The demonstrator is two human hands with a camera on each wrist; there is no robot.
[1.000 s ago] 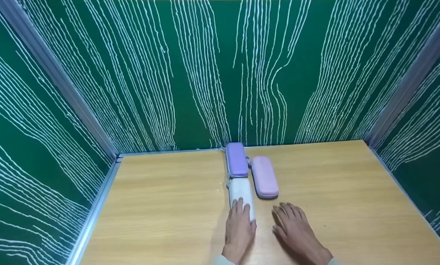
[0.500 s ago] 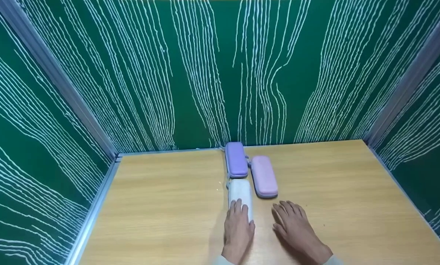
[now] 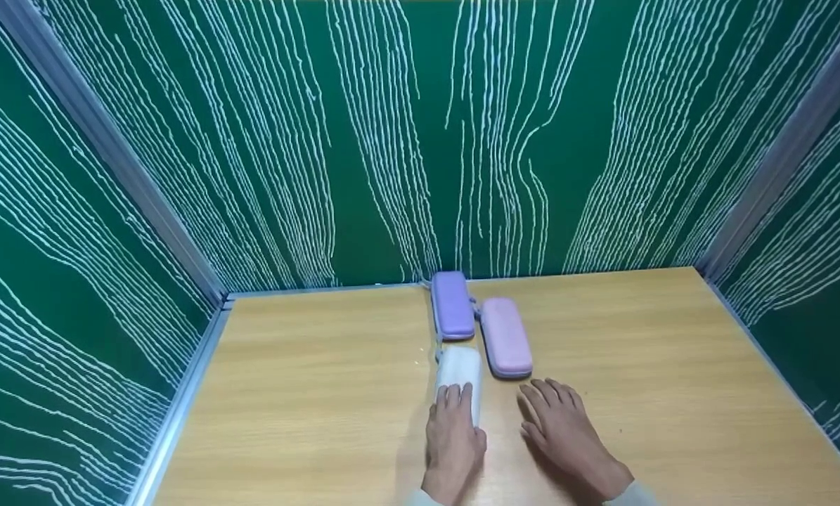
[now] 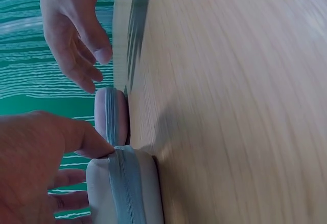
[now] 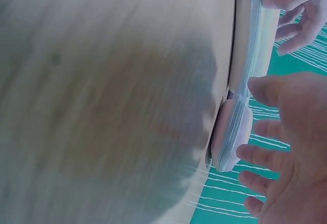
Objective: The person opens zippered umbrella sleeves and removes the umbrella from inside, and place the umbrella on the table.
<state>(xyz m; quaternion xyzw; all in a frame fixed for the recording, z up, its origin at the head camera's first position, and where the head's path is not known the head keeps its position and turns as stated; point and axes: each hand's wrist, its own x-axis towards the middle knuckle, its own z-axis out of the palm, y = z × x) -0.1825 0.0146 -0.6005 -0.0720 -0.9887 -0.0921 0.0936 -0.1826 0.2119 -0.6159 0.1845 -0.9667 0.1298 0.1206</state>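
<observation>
My left hand (image 3: pixel 453 439) holds a white zippered hard case (image 3: pixel 460 364), shaped like a glasses case. Its fingers lie over the top, and in the left wrist view the thumb presses the zipped side (image 4: pixel 125 183). The case lies lengthwise on the table. A pink case (image 3: pixel 506 337) of the same kind lies ahead and to the right, and a purple one (image 3: pixel 453 303) lies beyond the white one, with a small gap between. My right hand (image 3: pixel 567 436) hovers just short of the pink case, fingers apart and holding nothing, as the right wrist view also shows.
The wooden table (image 3: pixel 307 393) ends at a green wall (image 3: pixel 370 232) with wavy white lines. Similar panels and metal posts (image 3: pixel 145 183) enclose both sides. Small loops or straps (image 3: pixel 474 307) hang at the cases' far ends.
My left hand has drawn the white case slightly toward me, opening a small gap from the purple case. The right hand has barely shifted. The pink and purple cases stay in place.
</observation>
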